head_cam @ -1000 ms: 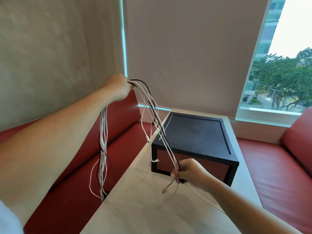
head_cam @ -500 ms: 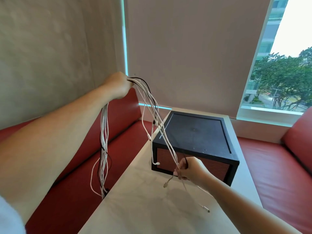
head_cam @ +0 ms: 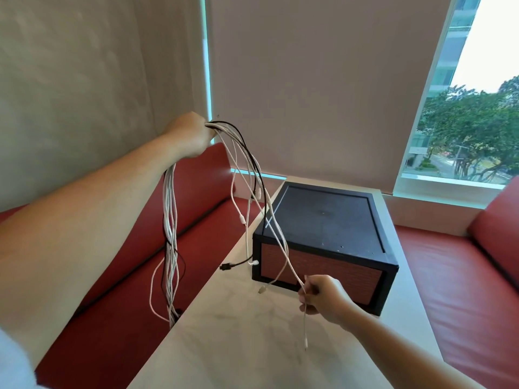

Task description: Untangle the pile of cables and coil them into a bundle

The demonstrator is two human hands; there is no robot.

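1. Since a second ago: dropped from the right hand [head_cam: 323, 297] all strands but one; left the other loose ends, among them a black plug [head_cam: 224, 267], swinging free above the table [head_cam: 224, 346]
2. Grips the cables [head_cam: 170, 220] in the left hand [head_cam: 191, 138], fist closed round their fold and raised high, well above the table
3. Pinches a single white cable [head_cam: 305, 327] between thumb and fingers of the right hand, low and near the front of the black box [head_cam: 323, 220], with the short tail hanging below the fingers
4. Located entirely in the hands: draped over the left fist in two falls, a dense hank beside the red bench [head_cam: 112, 276] and spread ends in front of the box; lower end of the hank hidden behind the table edge
5. Held high, by judgement, to let weight straighten the strands; held apart to trace one strand clear of the rest
6. Judged stage: untangling in progress, coiling not yet begun
7. Likely next: draw the pinched cable out along its length; watch for plugs snagging on neighbouring strands
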